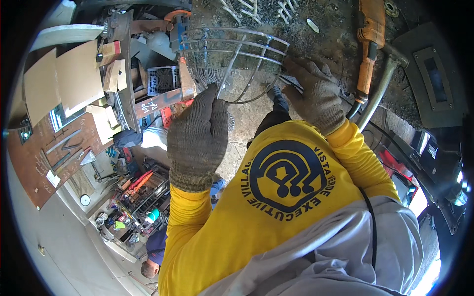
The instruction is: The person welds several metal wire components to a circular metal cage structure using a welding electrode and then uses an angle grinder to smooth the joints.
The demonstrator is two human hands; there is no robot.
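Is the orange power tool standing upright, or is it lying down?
Lying down: the orange power tool stretches lengthwise along the dark workbench, to the right of the gloved right hand.

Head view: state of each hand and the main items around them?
Metal-rod frame: curved, open-barred.
Left hand: gloved, fingers extended, at the frame's near side; grip unclear.
Right hand: gloved, fingers spread, by the frame's right end; grip unclear.
Orange power tool: lying down; on or off unclear.
Welding mask: set down, dark window facing the camera.
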